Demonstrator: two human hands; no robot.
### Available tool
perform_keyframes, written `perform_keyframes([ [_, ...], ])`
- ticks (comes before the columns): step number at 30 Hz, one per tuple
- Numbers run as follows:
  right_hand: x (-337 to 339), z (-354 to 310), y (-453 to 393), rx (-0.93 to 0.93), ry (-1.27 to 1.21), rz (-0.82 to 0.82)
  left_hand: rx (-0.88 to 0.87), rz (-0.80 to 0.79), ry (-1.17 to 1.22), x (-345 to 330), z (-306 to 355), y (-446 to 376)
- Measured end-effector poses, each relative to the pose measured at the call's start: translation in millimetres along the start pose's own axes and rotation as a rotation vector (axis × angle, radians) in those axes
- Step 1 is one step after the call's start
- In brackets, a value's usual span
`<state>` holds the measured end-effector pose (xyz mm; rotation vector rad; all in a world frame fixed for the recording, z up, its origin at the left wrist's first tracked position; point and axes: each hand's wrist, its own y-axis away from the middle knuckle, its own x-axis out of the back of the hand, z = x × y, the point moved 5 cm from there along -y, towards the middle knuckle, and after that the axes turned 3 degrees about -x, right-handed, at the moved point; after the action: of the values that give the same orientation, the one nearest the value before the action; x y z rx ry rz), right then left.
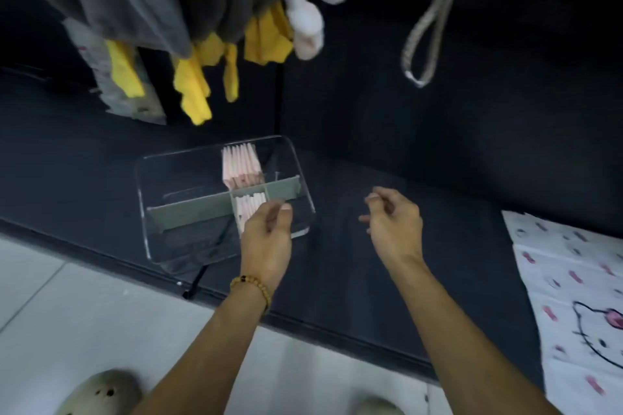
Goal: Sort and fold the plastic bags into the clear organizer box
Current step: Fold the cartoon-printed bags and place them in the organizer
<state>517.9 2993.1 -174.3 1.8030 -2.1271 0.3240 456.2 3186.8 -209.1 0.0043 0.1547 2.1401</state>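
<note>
The clear organizer box (188, 178) stands on the dark surface (404, 152), left of the middle. Grey dividers (192, 209) split it. One row of folded pink bags (241, 167) stands in a far compartment, and a second row of folded bags (249, 209) is in a near one. My left hand (268, 232) is over this near row, fingers loosely curled; I cannot tell if it pinches something. My right hand (394, 224) hovers beside the box, half open, holding nothing. At far right lies a white cartoon-cat bag (580, 283).

One head-worn wide-angle view looks steeply down and forward, close over both forearms, the dark table (371, 280) and floor (67, 313)
</note>
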Motion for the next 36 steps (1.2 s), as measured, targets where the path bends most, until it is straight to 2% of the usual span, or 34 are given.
perform_keyframes([
  [4, 102, 56, 17, -0.147, 0.013, 0.059, 0.06, -0.123, -0.023, -58, -21, 63],
  [8, 216, 118, 40, -0.292, 0.055, 0.244, 0.104, -0.292, -0.114, -121, -45, 125],
  [11, 299, 169, 63, -0.408, 0.232, 0.394, 0.121, -0.419, -0.19, -171, -60, 164],
  [15, 365, 233, 93, -0.566, 0.369, 0.411, 0.037, -0.582, -0.309, -234, -74, 199],
  [17, 371, 254, 103, -0.547, 0.514, 0.325, -0.027, -0.66, -0.387, -260, -81, 212],
  [20, 361, 267, 107, -0.397, 0.705, 0.239, -0.119, -0.794, -0.495, -290, -91, 229],
  [24, 355, 262, 103, -0.155, 0.685, 0.354, -0.344, -1.012, -0.702, -317, -102, 245],
  [29, 359, 245, 94, -0.039, 0.532, 0.375, -0.815, -1.243, -1.049, -349, -100, 255],
  [31, 360, 232, 92, 0.002, 0.464, 0.374, -0.895, -1.235, -1.087, -357, -95, 254],
  [36, 343, 197, 81, 0.049, 0.376, 0.29, -0.93, -0.951, -0.943, -348, -66, 233],
])
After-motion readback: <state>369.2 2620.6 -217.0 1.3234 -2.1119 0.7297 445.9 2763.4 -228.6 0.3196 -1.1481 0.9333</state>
